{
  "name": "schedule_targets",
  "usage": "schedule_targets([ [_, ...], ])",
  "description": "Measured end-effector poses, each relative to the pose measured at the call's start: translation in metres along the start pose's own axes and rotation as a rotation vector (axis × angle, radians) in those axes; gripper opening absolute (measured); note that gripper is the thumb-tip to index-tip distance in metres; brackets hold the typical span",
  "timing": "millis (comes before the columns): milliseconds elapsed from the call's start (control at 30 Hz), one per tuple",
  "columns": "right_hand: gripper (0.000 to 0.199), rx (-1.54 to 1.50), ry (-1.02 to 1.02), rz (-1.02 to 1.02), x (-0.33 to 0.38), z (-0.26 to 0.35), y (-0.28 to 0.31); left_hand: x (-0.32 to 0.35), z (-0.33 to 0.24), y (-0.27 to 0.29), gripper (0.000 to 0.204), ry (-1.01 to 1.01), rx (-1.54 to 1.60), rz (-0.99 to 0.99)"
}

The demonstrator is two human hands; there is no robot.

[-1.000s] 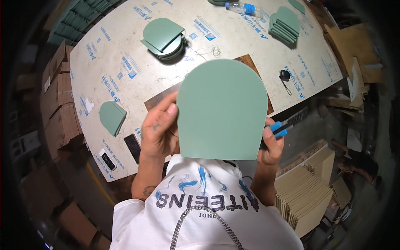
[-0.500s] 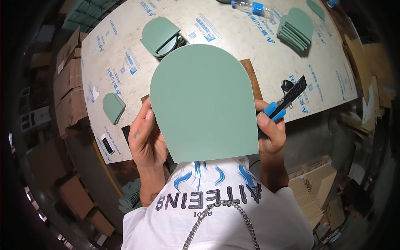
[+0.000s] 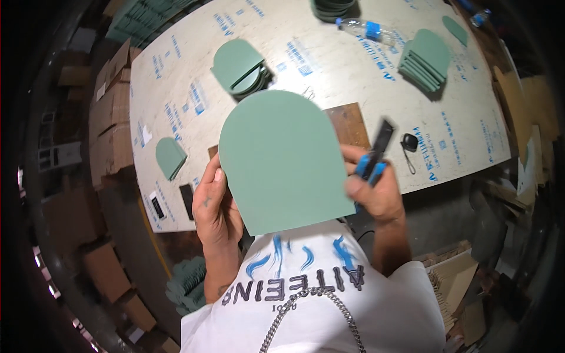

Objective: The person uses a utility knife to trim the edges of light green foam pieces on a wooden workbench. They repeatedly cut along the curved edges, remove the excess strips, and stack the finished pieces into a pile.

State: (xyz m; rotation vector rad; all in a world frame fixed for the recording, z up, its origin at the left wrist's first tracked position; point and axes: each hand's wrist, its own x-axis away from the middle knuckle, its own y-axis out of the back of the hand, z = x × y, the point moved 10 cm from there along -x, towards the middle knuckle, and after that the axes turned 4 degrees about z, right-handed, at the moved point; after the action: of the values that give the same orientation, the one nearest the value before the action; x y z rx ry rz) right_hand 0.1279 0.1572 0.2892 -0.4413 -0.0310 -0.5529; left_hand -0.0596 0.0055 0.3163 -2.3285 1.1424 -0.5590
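**Green arched panel held up in both hands, cutter in the right**

Left hand (image 3: 216, 206), centre-left of frame, grips the left edge of a big green arched panel (image 3: 282, 159): thumb lies on the front face, fingers curl behind. Right hand (image 3: 374, 191), just right of centre, is closed round a blue-and-black utility knife (image 3: 375, 154), blade end pointing up and a bit right; the same hand sits at the panel's right edge, thumb area blurred, so can't tell whether it also pinches the panel. Panel is held upright-ish in front of the chest, rounded end up, straight edge down, covering the frame's middle and hiding part of the table behind it.

Behind the panel a brown board (image 3: 348, 122) lies on the pale worktable (image 3: 176, 88), which carries blue printed marks. Right of the knife, on the table, a small black object with a cord (image 3: 408, 143). Upper centre-left: a stack of green arched pieces (image 3: 238, 65), top one lying askew. Upper right: another stack of green pieces (image 3: 428, 59), fanned a little. Top centre: a clear plastic bottle with a blue label (image 3: 366, 27) lying on its side, near a dark round stack (image 3: 332, 7) at the top edge. Left side of table: a single small green arched piece (image 3: 170, 156). Near the table's lower-left corner, two small dark flat items (image 3: 186, 200). Cardboard boxes (image 3: 109, 135) stand off the table's left edge.
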Motion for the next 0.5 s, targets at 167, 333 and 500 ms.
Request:
schedule_targets([
  [167, 0.038, 0.171, -0.05, -0.25, -0.013, -0.012, 0.083, -0.016, 0.048, 0.011, 0.049, 0.191, -0.057, 0.032],
  [333, 0.028, 0.268, 0.149, -0.781, -0.023, 0.008, 0.298, -0.022, 0.069, 0.035, 0.047, 0.231, -0.233, -0.076],
  [500, 0.028, 0.335, 0.302, -1.204, -0.03, 0.031, 0.499, -0.07, 0.095, 0.136, 0.04, 0.259, -0.216, -0.27],
])
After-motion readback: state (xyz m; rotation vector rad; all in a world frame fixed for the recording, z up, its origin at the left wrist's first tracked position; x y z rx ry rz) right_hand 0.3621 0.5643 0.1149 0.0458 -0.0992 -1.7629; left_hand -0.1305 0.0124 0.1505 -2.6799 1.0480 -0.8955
